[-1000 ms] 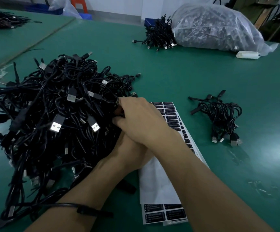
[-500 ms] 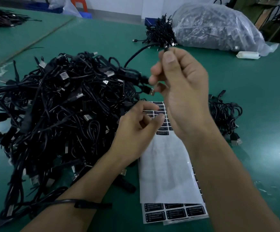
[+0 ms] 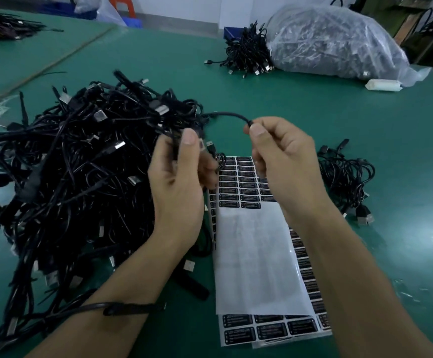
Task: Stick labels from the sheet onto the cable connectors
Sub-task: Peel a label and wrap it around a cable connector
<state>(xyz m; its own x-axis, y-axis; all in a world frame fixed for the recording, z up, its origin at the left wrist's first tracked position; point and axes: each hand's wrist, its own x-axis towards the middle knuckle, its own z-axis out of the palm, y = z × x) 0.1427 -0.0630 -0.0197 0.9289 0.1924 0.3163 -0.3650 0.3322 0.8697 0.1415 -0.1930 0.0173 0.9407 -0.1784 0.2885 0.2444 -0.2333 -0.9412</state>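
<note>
Head cam: both hands are hovering over the far end of the label sheet (image 3: 251, 254), L hand (image 3: 179, 182) gripping one end of a black cable (image 3: 225, 115), R hand (image 3: 285, 161) pinching the other. Cable's arcing against the big pile (image 3: 81, 177) left of the sheet, so imo pulling's risking snagging neighbours n dragging them across it.

Table (image 3: 300, 104): green mat, under the left hand (image 3: 176, 182) and the right hand (image 3: 285, 164).
Second table (image 3: 11, 65): green, far left of the left hand.
Wall (image 3: 236, 9): white, far beyond the right hand.
Stool (image 3: 122, 5): orange, beside the wall.
</note>
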